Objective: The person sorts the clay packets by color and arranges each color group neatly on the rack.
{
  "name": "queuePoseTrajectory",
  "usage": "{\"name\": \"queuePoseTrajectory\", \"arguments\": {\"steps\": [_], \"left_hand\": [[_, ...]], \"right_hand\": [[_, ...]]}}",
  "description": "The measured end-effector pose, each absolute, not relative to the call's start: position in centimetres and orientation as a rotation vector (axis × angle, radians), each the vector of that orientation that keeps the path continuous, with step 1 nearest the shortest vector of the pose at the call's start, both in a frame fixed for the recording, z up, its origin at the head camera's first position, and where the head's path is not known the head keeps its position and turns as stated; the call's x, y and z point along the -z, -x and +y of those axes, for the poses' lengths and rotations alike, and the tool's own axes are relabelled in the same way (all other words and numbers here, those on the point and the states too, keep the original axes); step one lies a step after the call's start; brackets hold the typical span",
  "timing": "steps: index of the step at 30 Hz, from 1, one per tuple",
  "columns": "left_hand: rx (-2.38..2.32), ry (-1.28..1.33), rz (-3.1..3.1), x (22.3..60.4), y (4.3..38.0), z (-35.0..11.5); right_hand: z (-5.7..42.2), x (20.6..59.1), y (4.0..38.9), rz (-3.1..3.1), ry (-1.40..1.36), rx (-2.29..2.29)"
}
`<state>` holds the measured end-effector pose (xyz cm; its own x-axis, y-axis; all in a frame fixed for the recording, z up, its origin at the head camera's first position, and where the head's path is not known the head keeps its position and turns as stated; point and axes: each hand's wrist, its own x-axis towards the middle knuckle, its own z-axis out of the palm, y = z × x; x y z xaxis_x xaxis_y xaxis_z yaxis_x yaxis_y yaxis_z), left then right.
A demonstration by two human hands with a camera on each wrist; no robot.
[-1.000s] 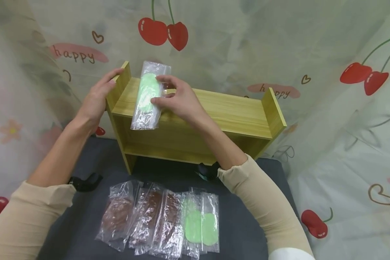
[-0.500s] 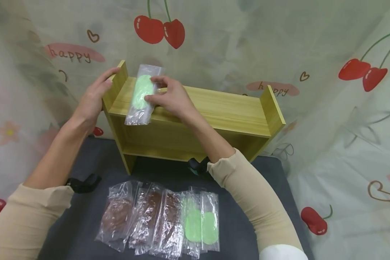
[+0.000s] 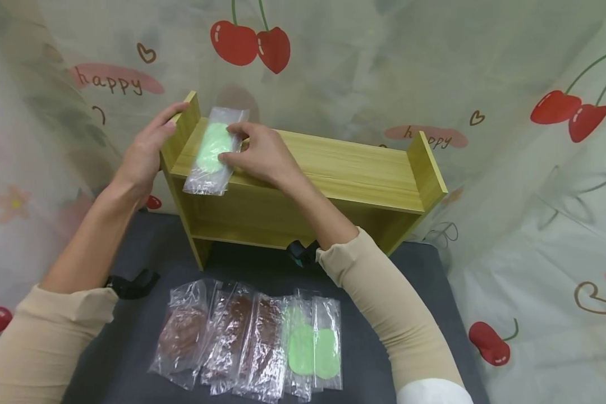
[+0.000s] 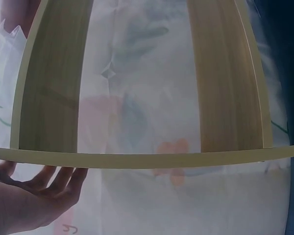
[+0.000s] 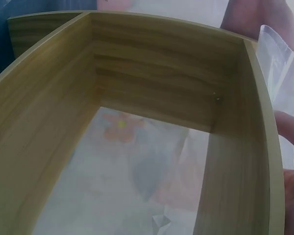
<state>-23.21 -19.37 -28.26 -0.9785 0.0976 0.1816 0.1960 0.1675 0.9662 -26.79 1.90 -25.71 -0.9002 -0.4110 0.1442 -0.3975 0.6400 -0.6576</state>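
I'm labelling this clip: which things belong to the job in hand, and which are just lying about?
Part of the job:
green packet, pinched by the right hand
wooden shelf, touched by the left hand
probably the brown packets and other green packets

Just surroundings:
printed curtain
dark table
black wrist devices

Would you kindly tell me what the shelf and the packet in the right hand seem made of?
The shelf looks like smooth wood or wood-effect board: yellowish with visible grain. The packet seems clear, glossy plastic film: creased, with bright reflections; its green insert is uncertain.
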Motion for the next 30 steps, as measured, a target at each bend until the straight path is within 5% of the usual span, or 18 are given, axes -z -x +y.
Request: {"name": "queuePoseTrajectory", "arguments": {"steps": [13,30], "left_hand": [[1.924,0.297,-2.357,28.4,23.3,-19.4],[1.943,0.310,-2.345,28.5,23.2,-19.3]], "right_hand": [[2.0,26.0,26.8,2.970,0.774,0.917],[4.2,26.2,25.3,2.748,0.757,1.487]]}}
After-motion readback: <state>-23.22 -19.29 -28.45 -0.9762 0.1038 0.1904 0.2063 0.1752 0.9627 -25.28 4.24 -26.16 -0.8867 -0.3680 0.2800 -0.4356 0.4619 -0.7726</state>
